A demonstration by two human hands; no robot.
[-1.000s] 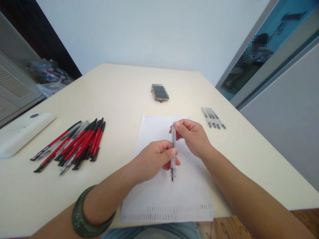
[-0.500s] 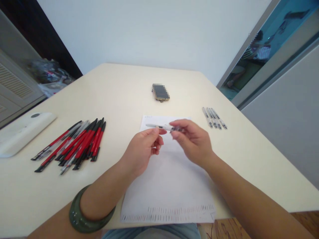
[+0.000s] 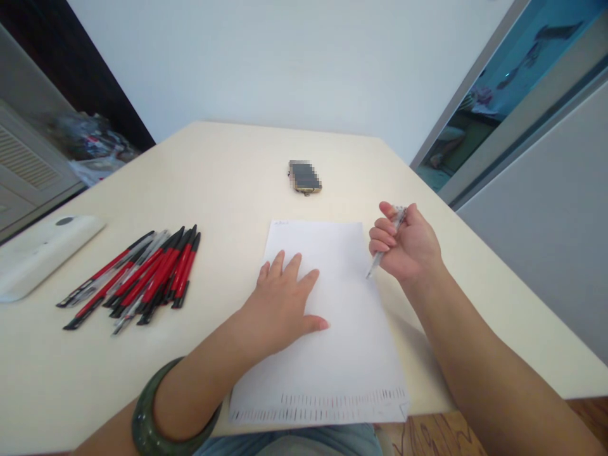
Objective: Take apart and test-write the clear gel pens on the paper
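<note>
My left hand (image 3: 285, 297) lies flat and open on the white sheet of paper (image 3: 332, 342), fingers spread, holding nothing. My right hand (image 3: 408, 244) is closed around a clear pen (image 3: 386, 251) at the paper's right edge, the pen slanting down to the left with its tip just above the sheet. The row of clear pens on the table to the right is hidden behind my right hand. A row of short ink strokes runs along the paper's near edge.
A pile of several red-and-black pens (image 3: 142, 275) lies on the cream table (image 3: 228, 183) to the left. A white device (image 3: 38, 250) sits at the far left, a phone (image 3: 304, 177) beyond the paper. The table's near edge is just under the paper's bottom.
Both hands held the clear pen over the paper; now my left hand has let go and settled flat on the sheet, and my right hand has carried the pen to the right.
</note>
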